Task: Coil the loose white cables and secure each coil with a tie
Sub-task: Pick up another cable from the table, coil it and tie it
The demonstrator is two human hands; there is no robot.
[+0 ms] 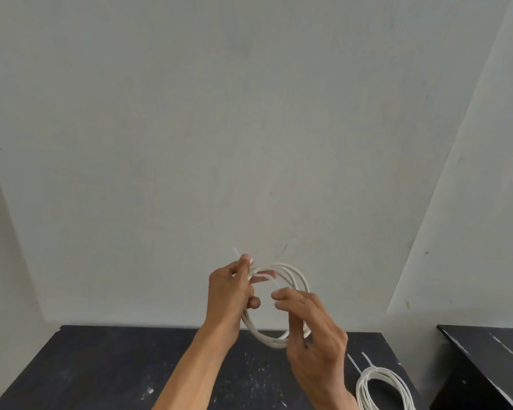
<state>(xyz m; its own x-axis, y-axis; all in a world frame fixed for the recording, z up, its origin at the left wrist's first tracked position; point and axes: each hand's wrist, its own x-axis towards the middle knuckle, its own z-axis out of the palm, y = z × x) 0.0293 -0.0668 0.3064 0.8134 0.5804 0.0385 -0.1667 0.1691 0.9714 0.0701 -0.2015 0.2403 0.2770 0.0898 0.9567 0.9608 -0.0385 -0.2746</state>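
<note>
A dark, scuffed table (116,371) meets a plain pale wall (219,113). At lower centre, the left hand (230,294) grips the white cable coil (279,306); the right hand (311,329) pinches its tie (267,279). A tied coil (381,390) lies lower right.

The tied coil (381,390) runs off the bottom edge.

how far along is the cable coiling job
One tied coil already lies on the black table, tie tails sticking out. A second coil is held up in the left hand, while the right hand works a white tie around it. That tie looks not yet cinched. No other loose cables show.
</note>
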